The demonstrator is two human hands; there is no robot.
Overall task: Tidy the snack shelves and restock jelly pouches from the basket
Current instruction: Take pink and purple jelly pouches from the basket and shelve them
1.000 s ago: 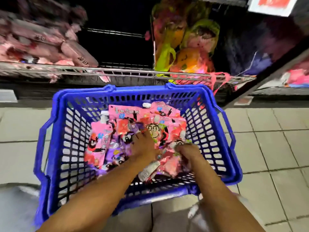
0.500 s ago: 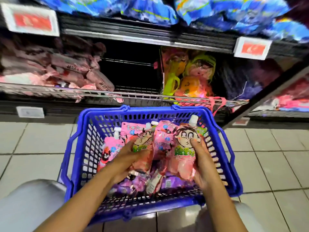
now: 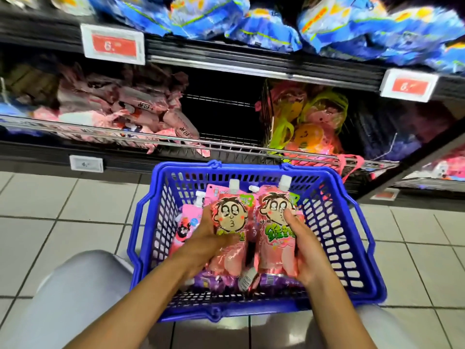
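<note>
A blue plastic basket (image 3: 334, 238) stands on the tiled floor in front of the shelves. My left hand (image 3: 210, 239) grips a pink jelly pouch (image 3: 230, 217) with a cartoon face and a white cap, held upright above the basket. My right hand (image 3: 300, 244) grips a second pink jelly pouch (image 3: 273, 230) of the same kind beside it. More pink pouches (image 3: 187, 222) and purple pouches (image 3: 274, 282) lie in the basket beneath. The wire shelf (image 3: 226, 144) behind the basket has a dark bare section in its middle.
Pink snack packs (image 3: 120, 109) fill the shelf's left part and yellow-pink bags (image 3: 309, 129) its right, past a wire divider. Blue bags (image 3: 264, 23) lie on the shelf above, with red price tags (image 3: 114, 45). My knees (image 3: 75, 298) flank the basket.
Both hands came up out of the basket's pile, each lifting a pink pouch upright. My view tilted up, showing more of the shelves.
</note>
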